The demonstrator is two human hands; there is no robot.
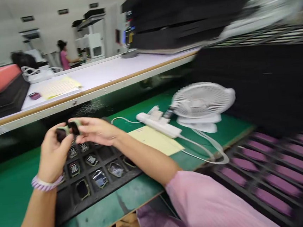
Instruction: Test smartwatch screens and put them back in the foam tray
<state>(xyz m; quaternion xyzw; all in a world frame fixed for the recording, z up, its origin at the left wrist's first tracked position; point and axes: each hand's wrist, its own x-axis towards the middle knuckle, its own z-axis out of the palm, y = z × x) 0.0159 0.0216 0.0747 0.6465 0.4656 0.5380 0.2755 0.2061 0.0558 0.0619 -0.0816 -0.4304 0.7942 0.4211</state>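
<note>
Left hand [52,152] and right hand [96,130] pinch 2 parts [75,127] above tray [69,207].

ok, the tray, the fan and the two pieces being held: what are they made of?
Tray: matte black with a grid of pockets; probably moulded plastic or foam.
Fan: white glossy plastic with thin moulded grille ribs.
Pieces: dark face, pale greenish rim; too blurred to tell, perhaps metal or plastic.

I see open green mat [9,189] left of my left hand [53,154]. Beneath it, the black tray [69,209] of watch cases [100,178] fills the surface. To the right, a yellow sheet [156,139], power strip [159,124], cable [205,151] and fan [202,103] crowd the way. The upper bench [86,94] closes off the far side.
</note>
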